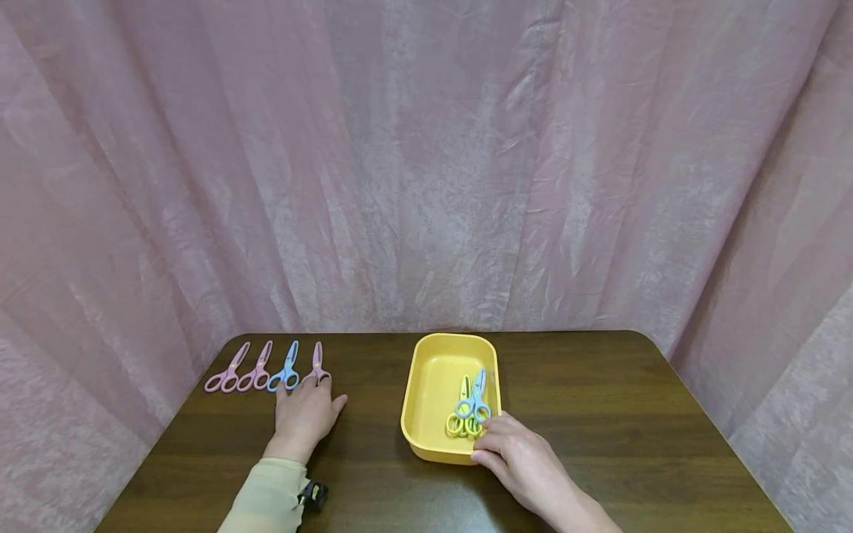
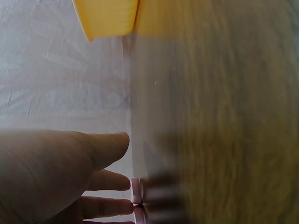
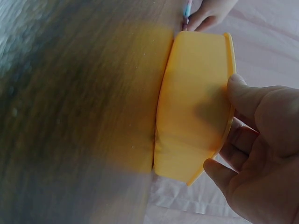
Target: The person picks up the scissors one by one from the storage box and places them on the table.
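My left hand [image 1: 303,416] reaches over the rightmost pink scissors [image 1: 318,358], fingertips at its handle loops; in the left wrist view the fingers of this hand [image 2: 51,177] are extended and the thumb stands apart. Left of it lie blue scissors [image 1: 290,360] and two pink scissors [image 1: 235,363] [image 1: 264,358], blades pointing away. My right hand [image 1: 526,459] grips the near right corner of a yellow tray [image 1: 433,385]. The right wrist view has the thumb and fingers of that hand [image 3: 266,144] at the tray's rim [image 3: 231,60]. Blue scissors [image 1: 478,385] lie over yellow scissors [image 1: 465,386] inside, with something green partly hidden beneath.
The dark wooden table [image 1: 586,392] has rounded far corners, and a pink curtain [image 1: 453,163] hangs behind it. A black device [image 1: 315,494] is on my left wrist beside a pale sleeve [image 1: 266,500].
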Tool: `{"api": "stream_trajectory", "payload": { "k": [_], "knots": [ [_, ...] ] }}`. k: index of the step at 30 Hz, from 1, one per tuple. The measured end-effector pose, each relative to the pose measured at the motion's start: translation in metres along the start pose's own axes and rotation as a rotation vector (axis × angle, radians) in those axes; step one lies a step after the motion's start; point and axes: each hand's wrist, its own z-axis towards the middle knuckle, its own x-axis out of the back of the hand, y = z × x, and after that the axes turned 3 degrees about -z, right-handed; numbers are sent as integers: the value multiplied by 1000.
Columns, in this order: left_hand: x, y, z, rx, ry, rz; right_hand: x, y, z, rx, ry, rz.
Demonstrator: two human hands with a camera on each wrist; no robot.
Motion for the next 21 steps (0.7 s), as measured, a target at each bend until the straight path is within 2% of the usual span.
{"api": "stream_trajectory", "payload": {
  "k": [10, 21],
  "knots": [
    [-2, -6, -1, 6, 5, -4, 0, 0, 0, -6, -6, 3],
    [-3, -7, 0, 4, -5, 4, 1, 0, 0, -30, -29, 16]
  ]
}}
